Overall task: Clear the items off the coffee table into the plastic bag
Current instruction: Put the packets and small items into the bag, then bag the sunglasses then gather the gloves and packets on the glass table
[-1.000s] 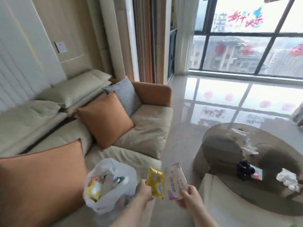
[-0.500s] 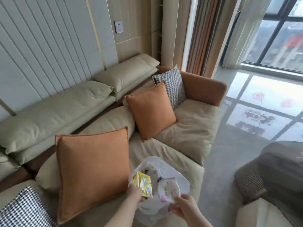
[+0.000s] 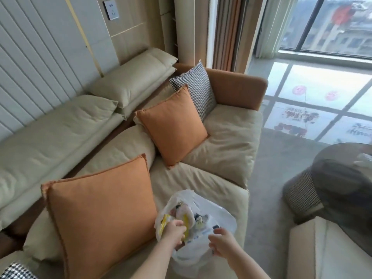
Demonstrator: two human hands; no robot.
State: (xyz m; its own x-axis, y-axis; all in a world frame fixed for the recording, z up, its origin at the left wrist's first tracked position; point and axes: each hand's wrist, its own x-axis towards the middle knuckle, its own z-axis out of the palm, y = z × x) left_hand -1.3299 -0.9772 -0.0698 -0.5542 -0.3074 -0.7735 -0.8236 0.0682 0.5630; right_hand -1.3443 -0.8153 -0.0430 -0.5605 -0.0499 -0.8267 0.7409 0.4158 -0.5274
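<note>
The white plastic bag (image 3: 219,215) sits open on the beige sofa seat, with several wrappers inside. My left hand (image 3: 174,231) reaches into its mouth, shut on a yellow snack packet (image 3: 185,220). My right hand (image 3: 222,242) is at the bag's near rim with the fingers curled. A white packet with blue print (image 3: 199,235) lies just in front of those fingers, and I cannot tell whether they still hold it. The dark glass coffee table (image 3: 330,152) shows only partly at the right edge.
Two orange cushions (image 3: 100,214) (image 3: 172,125) and a houndstooth cushion (image 3: 198,90) rest on the sofa (image 3: 231,141) to the left of the bag. A houndstooth stool (image 3: 302,194) stands under the table. A cream seat (image 3: 322,248) is at the lower right, across grey floor (image 3: 267,178).
I have turned from the coffee table toward the sofa. Both hands have carried the yellow and white packets down into the mouth of the bag.
</note>
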